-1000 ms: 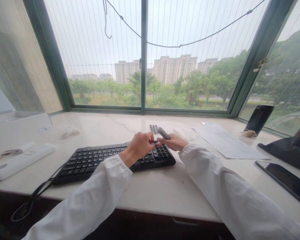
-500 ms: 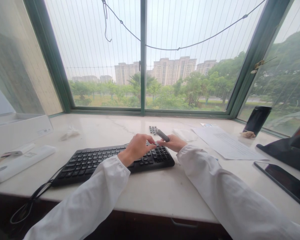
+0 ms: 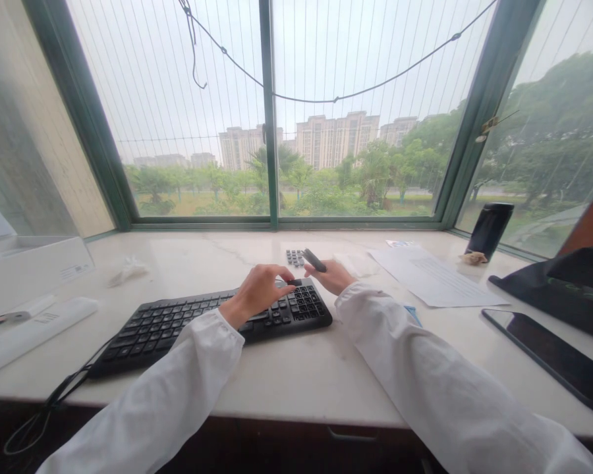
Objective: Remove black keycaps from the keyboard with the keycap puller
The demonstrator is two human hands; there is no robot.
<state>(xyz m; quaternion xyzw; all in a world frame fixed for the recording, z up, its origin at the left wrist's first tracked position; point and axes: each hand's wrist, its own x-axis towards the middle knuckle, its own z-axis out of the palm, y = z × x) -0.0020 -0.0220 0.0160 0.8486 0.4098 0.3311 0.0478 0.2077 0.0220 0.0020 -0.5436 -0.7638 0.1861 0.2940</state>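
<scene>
A black keyboard lies slantwise on the white sill, with keycaps off much of its number pad. My left hand is curled over its upper right part, thumb on top and forefinger by the far edge; the other fingers are hidden. At the keyboard's upper right corner, my right hand is closed around a short dark grey stick-like tool, its upper end sticking out. The tool's lower end is too small to make out. Just beyond the hands, several loose keycaps lie in rows.
A printed sheet, a phone and a black pouch lie to the right, near a dark cylinder. To the left are a white power strip, an open white box and crumpled tissue. Windows stand behind.
The whole view has shifted, so everything sits a little farther left. My left thumb and forefinger have drawn slightly away from my right fingers. The tool stays in my right hand.
</scene>
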